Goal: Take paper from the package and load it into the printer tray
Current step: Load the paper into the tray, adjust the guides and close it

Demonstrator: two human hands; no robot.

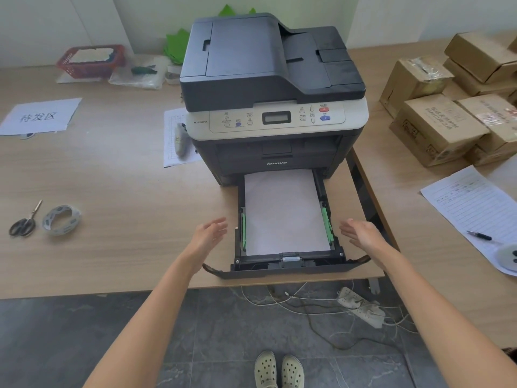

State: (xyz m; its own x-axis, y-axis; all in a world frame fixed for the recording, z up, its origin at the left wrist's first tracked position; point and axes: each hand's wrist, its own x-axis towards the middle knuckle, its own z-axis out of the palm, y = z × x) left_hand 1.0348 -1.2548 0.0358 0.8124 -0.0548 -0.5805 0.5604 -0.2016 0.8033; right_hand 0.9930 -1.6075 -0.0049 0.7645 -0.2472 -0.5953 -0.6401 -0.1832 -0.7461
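A dark grey printer [272, 88] stands on the wooden table. Its paper tray [285, 268] is pulled out toward me over the table's front edge. White paper [284, 211] lies flat in the tray between green side guides. My left hand [209, 233] hovers just left of the tray, fingers apart, palm facing it, holding nothing. My right hand [361, 233] mirrors it on the tray's right side, also empty. Neither hand touches the tray. No paper package is recognisable in view.
Scissors [23, 222] and a tape roll [61, 219] lie at the left. A labelled sheet [40, 116] and a red basket [91, 60] sit farther back. Cardboard boxes [447, 116] are stacked at the right, with a form and pen [479, 236]. A power strip [361, 306] and cables lie on the floor.
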